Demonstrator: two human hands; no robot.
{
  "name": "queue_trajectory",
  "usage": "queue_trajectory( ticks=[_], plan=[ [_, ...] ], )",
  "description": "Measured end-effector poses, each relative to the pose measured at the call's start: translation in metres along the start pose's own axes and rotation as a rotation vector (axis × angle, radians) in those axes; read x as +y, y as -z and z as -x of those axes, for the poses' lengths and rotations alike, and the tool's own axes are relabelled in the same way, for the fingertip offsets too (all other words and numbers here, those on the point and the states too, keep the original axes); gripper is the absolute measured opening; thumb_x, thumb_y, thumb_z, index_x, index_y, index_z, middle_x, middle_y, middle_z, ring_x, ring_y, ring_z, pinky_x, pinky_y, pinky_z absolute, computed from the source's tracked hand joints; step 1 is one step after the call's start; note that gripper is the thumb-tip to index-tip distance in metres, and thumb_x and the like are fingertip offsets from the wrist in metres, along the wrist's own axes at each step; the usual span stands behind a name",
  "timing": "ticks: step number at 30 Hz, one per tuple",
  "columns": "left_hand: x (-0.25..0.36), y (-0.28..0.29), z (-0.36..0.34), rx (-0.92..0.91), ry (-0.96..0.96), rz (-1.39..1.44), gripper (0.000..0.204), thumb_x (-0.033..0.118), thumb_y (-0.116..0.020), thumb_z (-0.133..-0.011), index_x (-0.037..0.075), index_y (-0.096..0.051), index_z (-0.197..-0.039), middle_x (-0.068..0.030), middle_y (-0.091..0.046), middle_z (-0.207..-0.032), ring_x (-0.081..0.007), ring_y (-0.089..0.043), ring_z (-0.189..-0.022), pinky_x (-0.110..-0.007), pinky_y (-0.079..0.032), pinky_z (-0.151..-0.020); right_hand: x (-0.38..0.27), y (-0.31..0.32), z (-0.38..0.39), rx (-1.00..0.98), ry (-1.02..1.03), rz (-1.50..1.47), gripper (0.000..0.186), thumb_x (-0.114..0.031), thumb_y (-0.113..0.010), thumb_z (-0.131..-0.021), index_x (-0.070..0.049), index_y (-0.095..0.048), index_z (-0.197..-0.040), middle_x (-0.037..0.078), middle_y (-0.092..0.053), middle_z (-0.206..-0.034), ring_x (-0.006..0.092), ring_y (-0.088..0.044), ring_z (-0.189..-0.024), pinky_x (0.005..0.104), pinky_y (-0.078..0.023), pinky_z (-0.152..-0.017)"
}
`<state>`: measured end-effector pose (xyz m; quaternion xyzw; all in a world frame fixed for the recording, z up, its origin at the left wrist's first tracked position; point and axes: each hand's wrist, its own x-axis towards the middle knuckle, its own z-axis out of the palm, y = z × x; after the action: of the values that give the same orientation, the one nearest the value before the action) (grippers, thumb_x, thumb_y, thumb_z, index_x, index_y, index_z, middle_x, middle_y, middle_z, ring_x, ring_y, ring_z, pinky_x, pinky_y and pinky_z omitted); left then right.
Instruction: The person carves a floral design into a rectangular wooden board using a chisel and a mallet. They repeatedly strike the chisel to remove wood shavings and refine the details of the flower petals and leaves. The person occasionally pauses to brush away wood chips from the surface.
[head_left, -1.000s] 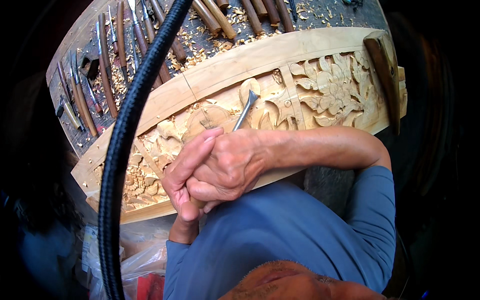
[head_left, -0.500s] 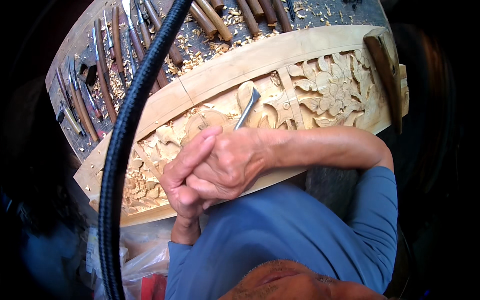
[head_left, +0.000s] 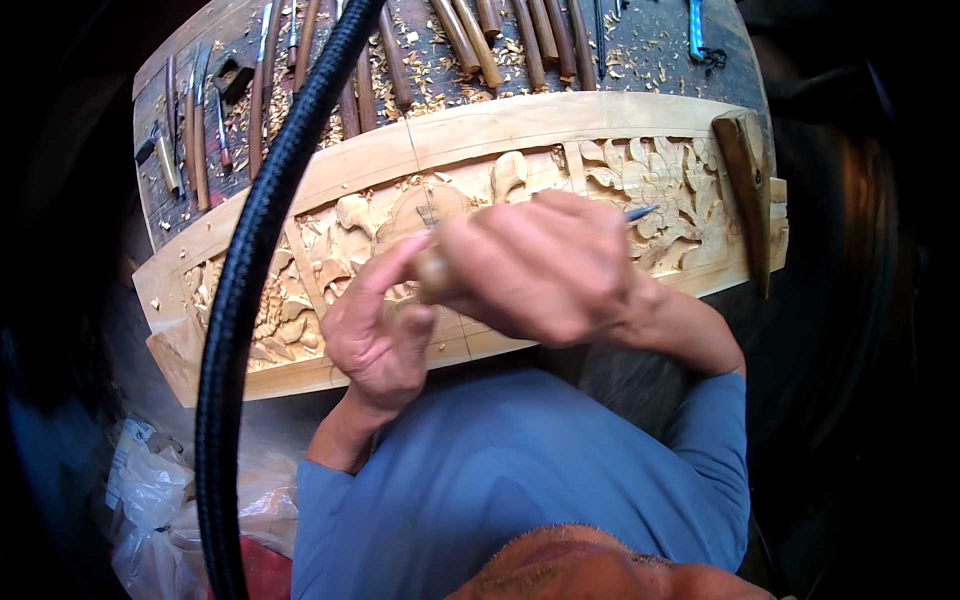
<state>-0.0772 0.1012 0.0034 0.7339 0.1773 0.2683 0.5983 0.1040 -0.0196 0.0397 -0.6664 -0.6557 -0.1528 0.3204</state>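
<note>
A wood-carving chisel lies gripped in my right hand [head_left: 540,265], its steel blade [head_left: 642,212] sticking out past the fingers toward the right. The wooden handle's rounded end [head_left: 432,277] shows at the left side of that hand, somewhat blurred. My left hand [head_left: 375,335] is open around the handle's end, thumb and fingers apart; whether it touches the handle I cannot tell. Both hands are over a long pale wooden panel [head_left: 570,112] carved in relief. Flowers and leaves [head_left: 650,180] show at its right, denser carving [head_left: 285,325] at its left.
Several wooden-handled carving tools [head_left: 530,45] lie among shavings on the dark worktable [head_left: 660,75] beyond the panel. A brown wooden piece [head_left: 742,200] crosses the panel's right end. A black braided cable [head_left: 240,300] runs down the view. Plastic bags [head_left: 160,500] sit at lower left.
My clasped hands have separated. The right hand has moved right with the chisel, whose blade has swung from upward to rightward. My left hand has opened.
</note>
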Motion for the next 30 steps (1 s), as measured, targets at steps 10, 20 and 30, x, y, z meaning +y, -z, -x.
queue_trajectory(
  ticks=[10,20,30],
  plan=[
    [0.007,-0.051,-0.007,-0.335,-0.342,-0.074,0.058,0.005,-0.077,-0.088,0.006,-0.069,-0.146,-0.0069,-0.073,-0.078,-0.0241,-0.071,-0.065,-0.037,-0.057,-0.059,-0.05,0.038,0.037,0.003,0.084,-0.415,0.049,-0.05,-0.078,-0.098,-0.005,-0.062,-0.087,0.005,-0.062,-0.073,0.0145,-0.055,-0.053,0.0288,-0.041,-0.051],
    [-0.013,-0.048,-0.049,-0.346,-0.662,-0.324,0.047,0.008,-0.075,-0.079,0.006,-0.078,-0.126,-0.0083,-0.079,-0.096,-0.0255,-0.073,-0.075,-0.038,-0.057,-0.065,-0.048,-0.01,0.049,0.01,0.277,-0.352,0.045,-0.04,-0.072,-0.096,-0.012,-0.048,-0.072,-0.001,-0.043,-0.065,0.0152,-0.048,-0.054,0.0328,-0.038,-0.051],
    [-0.027,-0.018,-0.056,-0.358,-0.151,-0.091,0.09,0.076,-0.034,-0.107,0.0,-0.081,-0.118,-0.0226,-0.08,-0.119,-0.0379,-0.078,-0.114,-0.063,-0.041,-0.12,-0.017,-0.045,0.037,0.025,0.323,-0.474,0.04,-0.035,-0.073,-0.091,-0.013,-0.046,-0.07,0.0,-0.047,-0.064,0.016,-0.054,-0.053,0.0344,-0.044,-0.052]
  ],
)
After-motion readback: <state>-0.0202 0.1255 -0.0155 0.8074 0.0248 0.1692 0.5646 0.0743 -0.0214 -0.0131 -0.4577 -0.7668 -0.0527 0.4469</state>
